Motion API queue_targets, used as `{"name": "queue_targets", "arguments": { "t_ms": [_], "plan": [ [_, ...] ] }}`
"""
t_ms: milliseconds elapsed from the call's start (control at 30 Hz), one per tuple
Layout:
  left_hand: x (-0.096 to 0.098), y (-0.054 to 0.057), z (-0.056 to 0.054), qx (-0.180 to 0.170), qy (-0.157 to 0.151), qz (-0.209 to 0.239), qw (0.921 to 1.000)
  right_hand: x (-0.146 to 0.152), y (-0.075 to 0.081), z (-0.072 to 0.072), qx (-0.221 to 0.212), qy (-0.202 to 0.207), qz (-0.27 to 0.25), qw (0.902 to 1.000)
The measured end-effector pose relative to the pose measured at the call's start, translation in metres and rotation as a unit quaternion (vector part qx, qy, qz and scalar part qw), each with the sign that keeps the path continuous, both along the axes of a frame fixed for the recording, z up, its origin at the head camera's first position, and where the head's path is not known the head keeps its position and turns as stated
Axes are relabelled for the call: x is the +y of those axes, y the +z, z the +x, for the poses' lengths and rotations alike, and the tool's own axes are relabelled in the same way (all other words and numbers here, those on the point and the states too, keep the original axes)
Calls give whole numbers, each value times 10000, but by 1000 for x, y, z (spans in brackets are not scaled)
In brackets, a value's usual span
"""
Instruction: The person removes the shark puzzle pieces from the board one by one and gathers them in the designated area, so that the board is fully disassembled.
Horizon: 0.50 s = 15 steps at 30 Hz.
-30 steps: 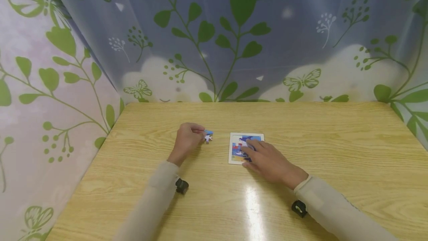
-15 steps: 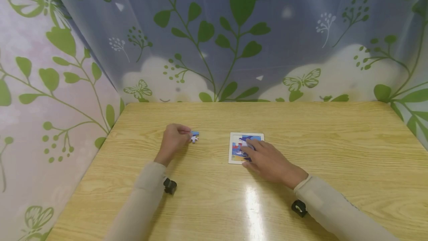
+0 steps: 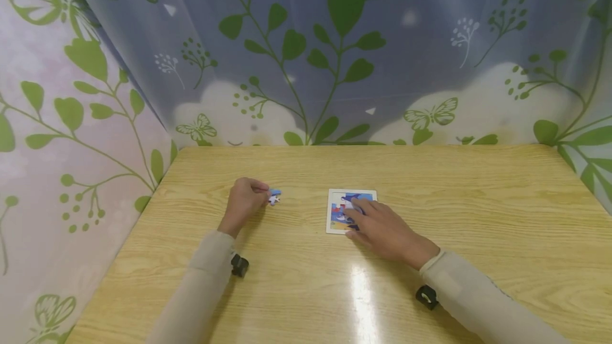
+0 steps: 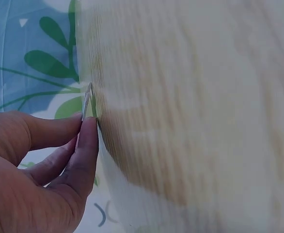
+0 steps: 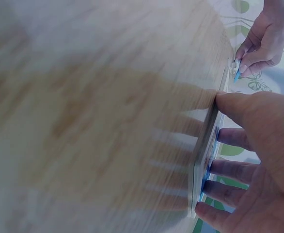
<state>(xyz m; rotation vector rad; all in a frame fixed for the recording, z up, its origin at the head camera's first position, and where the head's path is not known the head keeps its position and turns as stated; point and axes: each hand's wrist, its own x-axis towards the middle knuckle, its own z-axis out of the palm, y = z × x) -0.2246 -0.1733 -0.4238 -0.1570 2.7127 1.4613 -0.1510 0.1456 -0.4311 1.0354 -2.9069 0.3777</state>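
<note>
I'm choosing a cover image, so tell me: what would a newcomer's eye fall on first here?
Probably the blue curtain behind the table, for its big green leaves. Next comes the white-framed puzzle on the table, with the right hand resting on it. Then the small piece pinched in the left hand, left of the puzzle.
</note>
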Motion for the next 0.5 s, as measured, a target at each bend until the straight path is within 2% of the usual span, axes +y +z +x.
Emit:
{"name": "queue_targets", "arguments": {
  "t_ms": [267, 500],
  "plan": [
    [-3, 2, 2, -4, -83, -209, 9997, 0, -2, 0, 102, 42, -46, 9999],
    [-3, 4, 0, 99, -103, -643, 9978, 2, -3, -1, 106, 43, -32, 9999]
  ]
}}
